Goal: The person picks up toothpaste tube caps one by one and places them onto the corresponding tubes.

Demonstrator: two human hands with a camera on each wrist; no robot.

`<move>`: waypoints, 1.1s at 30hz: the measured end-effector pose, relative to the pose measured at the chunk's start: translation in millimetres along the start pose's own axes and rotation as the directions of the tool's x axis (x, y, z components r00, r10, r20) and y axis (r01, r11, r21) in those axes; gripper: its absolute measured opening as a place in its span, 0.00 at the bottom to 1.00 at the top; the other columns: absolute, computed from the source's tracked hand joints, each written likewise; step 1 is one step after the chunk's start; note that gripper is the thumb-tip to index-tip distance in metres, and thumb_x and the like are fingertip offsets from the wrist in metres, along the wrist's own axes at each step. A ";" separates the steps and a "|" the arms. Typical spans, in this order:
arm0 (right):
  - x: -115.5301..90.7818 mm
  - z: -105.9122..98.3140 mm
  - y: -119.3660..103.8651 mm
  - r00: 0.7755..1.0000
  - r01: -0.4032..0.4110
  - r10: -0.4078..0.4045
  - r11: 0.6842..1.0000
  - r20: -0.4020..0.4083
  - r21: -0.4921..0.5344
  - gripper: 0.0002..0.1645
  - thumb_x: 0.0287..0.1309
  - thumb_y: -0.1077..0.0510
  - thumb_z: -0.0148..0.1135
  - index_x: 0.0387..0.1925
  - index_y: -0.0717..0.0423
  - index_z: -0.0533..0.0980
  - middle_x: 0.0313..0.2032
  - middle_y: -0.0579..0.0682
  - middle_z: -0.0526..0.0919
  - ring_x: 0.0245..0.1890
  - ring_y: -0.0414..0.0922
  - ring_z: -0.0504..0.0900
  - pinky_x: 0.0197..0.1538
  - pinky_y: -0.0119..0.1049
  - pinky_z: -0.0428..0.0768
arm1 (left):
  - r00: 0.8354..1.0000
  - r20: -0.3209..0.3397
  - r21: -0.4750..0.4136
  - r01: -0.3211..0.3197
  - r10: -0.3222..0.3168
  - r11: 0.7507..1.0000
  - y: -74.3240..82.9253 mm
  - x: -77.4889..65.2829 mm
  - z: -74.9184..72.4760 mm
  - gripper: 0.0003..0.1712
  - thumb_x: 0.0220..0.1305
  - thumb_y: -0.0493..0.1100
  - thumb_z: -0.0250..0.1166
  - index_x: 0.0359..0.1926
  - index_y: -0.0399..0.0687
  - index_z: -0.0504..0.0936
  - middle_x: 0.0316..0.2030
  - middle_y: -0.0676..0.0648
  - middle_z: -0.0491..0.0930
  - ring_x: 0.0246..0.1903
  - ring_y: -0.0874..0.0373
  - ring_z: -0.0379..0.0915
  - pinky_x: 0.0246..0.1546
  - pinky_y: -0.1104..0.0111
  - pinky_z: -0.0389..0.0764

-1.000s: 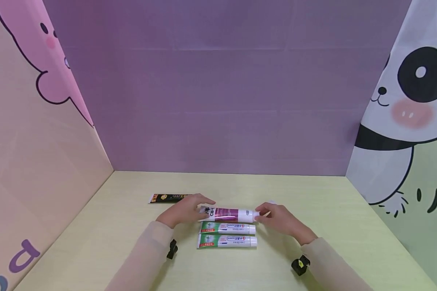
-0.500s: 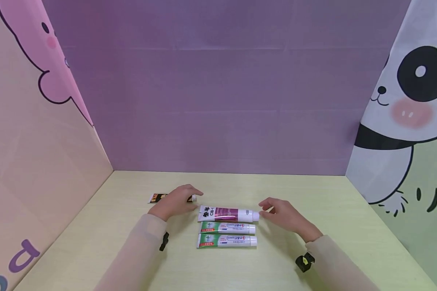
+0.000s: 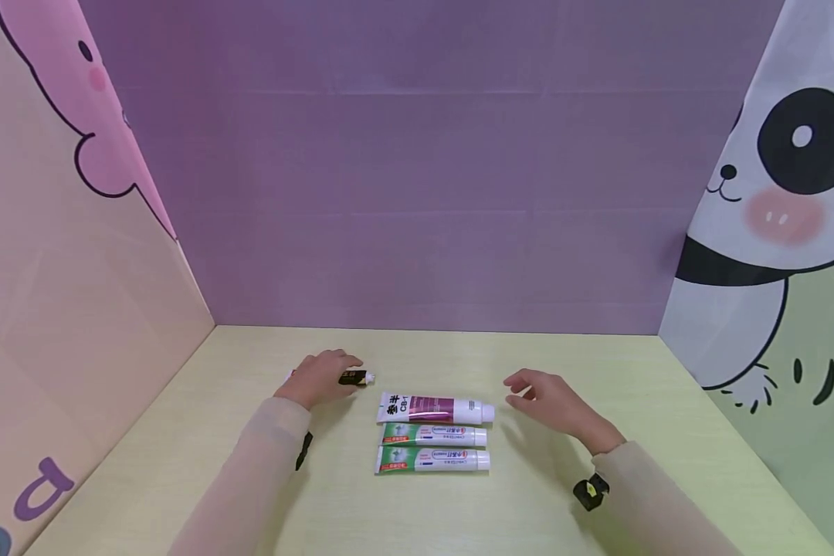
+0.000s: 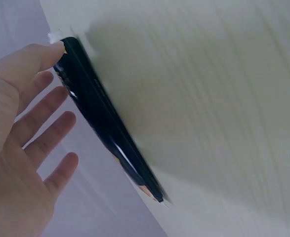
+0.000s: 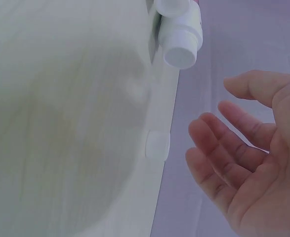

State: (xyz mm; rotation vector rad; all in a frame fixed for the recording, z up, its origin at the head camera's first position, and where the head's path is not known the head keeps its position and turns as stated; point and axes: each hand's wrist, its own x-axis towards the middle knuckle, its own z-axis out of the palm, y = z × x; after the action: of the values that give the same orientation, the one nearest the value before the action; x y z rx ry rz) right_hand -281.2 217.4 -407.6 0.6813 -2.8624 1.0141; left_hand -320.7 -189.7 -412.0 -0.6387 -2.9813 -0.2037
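Note:
A black toothpaste tube lies at the back left of the table, its left part hidden under my left hand. In the left wrist view, the thumb overlaps the capped end of the black tube, while the fingers are spread beside it; whether they touch it I cannot tell. A purple-and-white toothpaste tube lies behind two green-and-white ones, the middle tube and the front tube, all caps facing right. My right hand hovers right of the purple tube's cap, loosely curved and holding nothing.
A small white object lies by the table edge in the right wrist view. The pale wooden table is bounded by a purple back wall and printed side panels, the right one showing a panda.
My left hand has left the purple-and-white tube and moved back left over the black one. My right hand has let go of the cap end and drawn off rightward.

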 end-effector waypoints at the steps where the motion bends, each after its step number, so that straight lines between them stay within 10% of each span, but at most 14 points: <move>1: 0.5 -0.9 0.8 1.000 -0.004 0.004 1.000 0.000 -0.005 0.17 0.65 0.58 0.65 0.53 0.61 0.79 0.45 0.53 0.83 0.39 0.45 0.81 0.43 0.42 0.79 | 1.000 0.007 0.012 0.012 -0.012 1.000 -1.6 1.0 0.9 0.28 0.63 0.47 0.71 0.62 0.44 0.79 0.57 0.41 0.78 0.59 0.42 0.72 0.56 0.42 0.71; 10: 2.2 -7.0 7.6 1.000 0.004 -0.004 1.000 -0.008 -0.029 0.17 0.65 0.59 0.65 0.52 0.62 0.79 0.47 0.55 0.82 0.41 0.47 0.82 0.44 0.43 0.80 | 0.989 0.091 0.029 0.118 -0.120 0.993 -13.3 5.4 10.5 0.31 0.65 0.50 0.70 0.65 0.42 0.76 0.60 0.38 0.77 0.60 0.39 0.71 0.57 0.42 0.70; 33: 11.0 -10.2 22.7 0.999 -0.007 0.006 1.000 -0.041 -0.018 0.17 0.63 0.62 0.65 0.52 0.64 0.79 0.47 0.57 0.82 0.42 0.50 0.81 0.44 0.44 0.80 | 0.998 0.029 -0.009 0.057 -0.057 0.998 -16.5 5.3 10.8 0.20 0.66 0.41 0.68 0.58 0.43 0.80 0.47 0.42 0.79 0.46 0.47 0.78 0.51 0.48 0.76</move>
State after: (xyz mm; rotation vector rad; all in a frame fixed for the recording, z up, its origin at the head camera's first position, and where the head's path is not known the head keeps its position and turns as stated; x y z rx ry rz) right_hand -301.7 235.0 -411.2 0.6426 -2.8371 0.9894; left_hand -333.0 -200.9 -423.9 -0.5632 -3.0307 -0.2148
